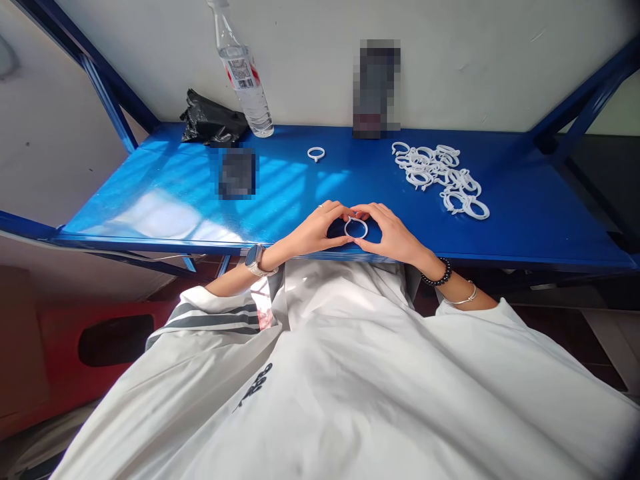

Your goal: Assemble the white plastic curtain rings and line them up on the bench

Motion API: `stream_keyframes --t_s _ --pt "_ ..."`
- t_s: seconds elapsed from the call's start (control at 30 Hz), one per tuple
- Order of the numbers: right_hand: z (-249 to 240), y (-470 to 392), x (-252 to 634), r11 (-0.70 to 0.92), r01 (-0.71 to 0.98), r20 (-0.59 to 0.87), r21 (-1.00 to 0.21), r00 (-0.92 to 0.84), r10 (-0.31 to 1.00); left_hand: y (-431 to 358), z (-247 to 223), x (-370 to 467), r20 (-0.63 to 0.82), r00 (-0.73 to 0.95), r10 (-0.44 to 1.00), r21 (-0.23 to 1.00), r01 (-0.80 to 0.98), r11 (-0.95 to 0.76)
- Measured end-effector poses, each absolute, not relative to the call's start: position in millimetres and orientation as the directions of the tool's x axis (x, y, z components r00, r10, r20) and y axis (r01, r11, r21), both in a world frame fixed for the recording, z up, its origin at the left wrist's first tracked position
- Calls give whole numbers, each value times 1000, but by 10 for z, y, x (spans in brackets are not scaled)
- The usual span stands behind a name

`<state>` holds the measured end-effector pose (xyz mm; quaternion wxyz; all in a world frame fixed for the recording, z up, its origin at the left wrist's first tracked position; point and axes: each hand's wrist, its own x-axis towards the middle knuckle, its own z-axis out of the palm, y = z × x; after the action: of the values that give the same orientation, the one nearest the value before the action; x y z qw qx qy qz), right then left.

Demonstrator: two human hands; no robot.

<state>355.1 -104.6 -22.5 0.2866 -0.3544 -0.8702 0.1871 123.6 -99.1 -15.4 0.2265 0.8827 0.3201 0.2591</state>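
Note:
Between my two hands is a white plastic ring (356, 228), held near the front edge of the blue table (280, 220). My left hand (325, 225) pinches the ring's left side with thumb and fingertips. On the other side, my right hand (387, 232) grips it with thumb and fingers curved around the rim. A single white ring (316, 154) lies on the table beyond my hands. To the right rests a loose pile of several white rings (425, 167), some overlapping.
A clear water bottle (246, 90) stands at the back left beside a crumpled black plastic bag (213, 120). A blurred dark object (237, 173) lies left of centre, and another (376, 90) is at the back against the pale wall. Blue metal struts flank the table.

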Motion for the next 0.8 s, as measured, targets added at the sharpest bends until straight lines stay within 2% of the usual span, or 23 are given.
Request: stream_keyframes --t_s 0.8 --pt "-197 -1049 3556 664 506 340 -551 -591 732 -994 -139 1247 282 673 683 547 472 -691"
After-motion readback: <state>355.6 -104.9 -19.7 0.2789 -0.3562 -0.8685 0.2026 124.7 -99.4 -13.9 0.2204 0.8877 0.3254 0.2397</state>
